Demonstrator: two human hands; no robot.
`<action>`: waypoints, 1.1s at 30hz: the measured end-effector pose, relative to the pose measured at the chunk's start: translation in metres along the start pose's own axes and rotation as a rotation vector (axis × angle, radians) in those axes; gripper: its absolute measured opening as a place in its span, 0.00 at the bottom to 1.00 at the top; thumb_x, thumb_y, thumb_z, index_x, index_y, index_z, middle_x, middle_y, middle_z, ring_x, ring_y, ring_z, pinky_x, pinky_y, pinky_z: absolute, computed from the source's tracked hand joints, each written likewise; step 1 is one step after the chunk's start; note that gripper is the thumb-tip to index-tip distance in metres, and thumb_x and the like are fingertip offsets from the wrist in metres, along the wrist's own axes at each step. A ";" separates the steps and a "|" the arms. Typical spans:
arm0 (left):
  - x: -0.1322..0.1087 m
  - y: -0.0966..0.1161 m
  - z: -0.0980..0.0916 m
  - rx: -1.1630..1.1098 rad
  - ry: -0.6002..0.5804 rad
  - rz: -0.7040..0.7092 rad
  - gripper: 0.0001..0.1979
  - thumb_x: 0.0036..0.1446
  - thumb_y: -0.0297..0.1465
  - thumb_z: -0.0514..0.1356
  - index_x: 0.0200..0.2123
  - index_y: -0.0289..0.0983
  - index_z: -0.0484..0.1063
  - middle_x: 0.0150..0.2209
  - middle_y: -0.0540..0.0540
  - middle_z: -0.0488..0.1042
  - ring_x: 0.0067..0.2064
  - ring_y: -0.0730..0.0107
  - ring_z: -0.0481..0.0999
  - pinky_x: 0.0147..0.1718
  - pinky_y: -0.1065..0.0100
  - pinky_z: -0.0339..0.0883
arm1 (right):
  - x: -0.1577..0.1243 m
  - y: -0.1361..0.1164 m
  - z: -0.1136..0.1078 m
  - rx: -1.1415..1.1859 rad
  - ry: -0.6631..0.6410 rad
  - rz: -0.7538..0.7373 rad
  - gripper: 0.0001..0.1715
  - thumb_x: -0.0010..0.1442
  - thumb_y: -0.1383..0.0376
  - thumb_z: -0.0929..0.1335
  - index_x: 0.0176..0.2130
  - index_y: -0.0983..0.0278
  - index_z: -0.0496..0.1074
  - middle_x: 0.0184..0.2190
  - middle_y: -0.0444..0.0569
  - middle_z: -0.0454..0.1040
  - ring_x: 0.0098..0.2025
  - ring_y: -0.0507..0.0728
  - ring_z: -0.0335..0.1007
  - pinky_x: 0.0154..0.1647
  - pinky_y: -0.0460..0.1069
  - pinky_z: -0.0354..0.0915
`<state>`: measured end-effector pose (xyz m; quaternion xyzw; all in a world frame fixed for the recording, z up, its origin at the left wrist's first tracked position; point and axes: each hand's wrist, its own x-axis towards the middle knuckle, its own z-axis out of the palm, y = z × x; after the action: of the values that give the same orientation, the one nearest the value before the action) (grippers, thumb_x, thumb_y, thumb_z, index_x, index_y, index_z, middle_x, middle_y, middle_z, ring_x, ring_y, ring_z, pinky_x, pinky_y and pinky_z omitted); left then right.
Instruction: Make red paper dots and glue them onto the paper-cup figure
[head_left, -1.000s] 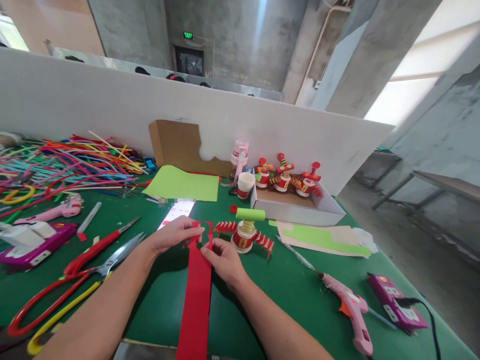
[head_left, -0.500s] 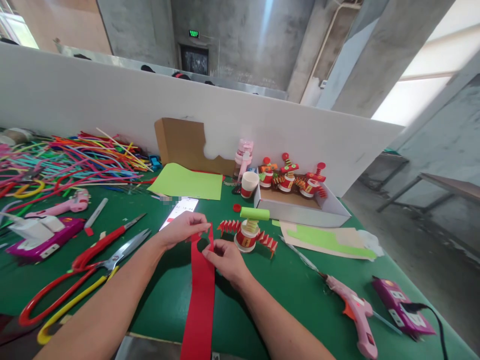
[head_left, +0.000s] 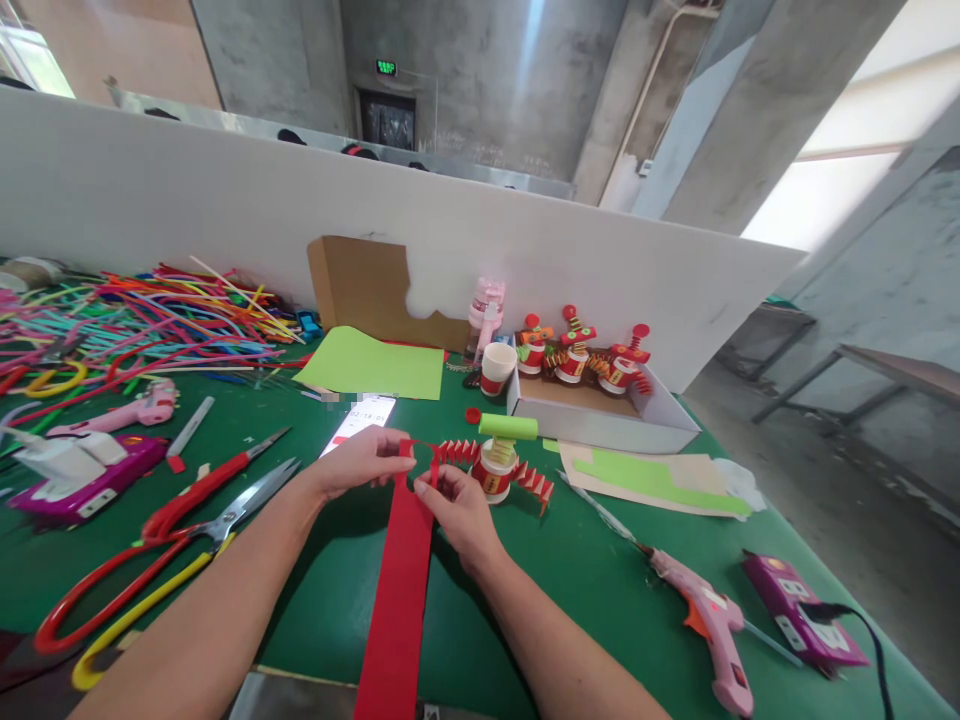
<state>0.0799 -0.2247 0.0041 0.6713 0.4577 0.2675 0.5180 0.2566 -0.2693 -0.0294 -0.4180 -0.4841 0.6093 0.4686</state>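
I watched the left hand and right hand pinch the red paper strip at its cut-out end, whose slim edges seemed to need light, even tension.

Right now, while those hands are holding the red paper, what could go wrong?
The red paper might tear, since the left hand and right hand both pinch it at its narrow, cut-away end. The right hand could also bump the little cup figure close by and maybe bend its folded paper arms. And the left forearm might nudge the scissors lying beside it.
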 end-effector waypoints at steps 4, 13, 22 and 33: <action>0.000 0.001 0.000 0.024 -0.034 -0.008 0.18 0.47 0.46 0.66 0.23 0.37 0.69 0.19 0.54 0.67 0.21 0.76 0.64 0.19 0.74 0.57 | 0.003 0.001 -0.001 0.021 0.076 -0.058 0.21 0.47 0.48 0.74 0.28 0.61 0.68 0.24 0.44 0.74 0.29 0.55 0.70 0.32 0.48 0.63; 0.000 0.002 -0.001 0.036 -0.069 -0.005 0.19 0.47 0.46 0.66 0.22 0.36 0.71 0.19 0.53 0.68 0.22 0.76 0.65 0.21 0.73 0.59 | 0.003 0.002 -0.002 0.044 0.092 -0.014 0.22 0.45 0.47 0.74 0.25 0.60 0.67 0.22 0.43 0.73 0.26 0.53 0.65 0.28 0.47 0.59; -0.002 0.003 0.000 0.020 -0.086 -0.004 0.18 0.47 0.46 0.65 0.26 0.35 0.75 0.23 0.51 0.73 0.23 0.75 0.65 0.22 0.73 0.59 | 0.003 -0.001 -0.005 0.065 0.121 0.002 0.24 0.47 0.45 0.74 0.26 0.62 0.70 0.23 0.45 0.73 0.26 0.53 0.65 0.28 0.47 0.59; 0.000 0.002 0.001 0.002 0.016 0.033 0.19 0.48 0.47 0.64 0.22 0.37 0.69 0.18 0.53 0.67 0.21 0.76 0.63 0.21 0.73 0.57 | -0.004 0.003 -0.001 -0.028 -0.053 0.116 0.22 0.41 0.50 0.78 0.26 0.63 0.74 0.21 0.40 0.72 0.23 0.50 0.64 0.27 0.46 0.61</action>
<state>0.0809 -0.2253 0.0055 0.6771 0.4509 0.2808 0.5093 0.2582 -0.2736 -0.0324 -0.4357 -0.4799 0.6395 0.4135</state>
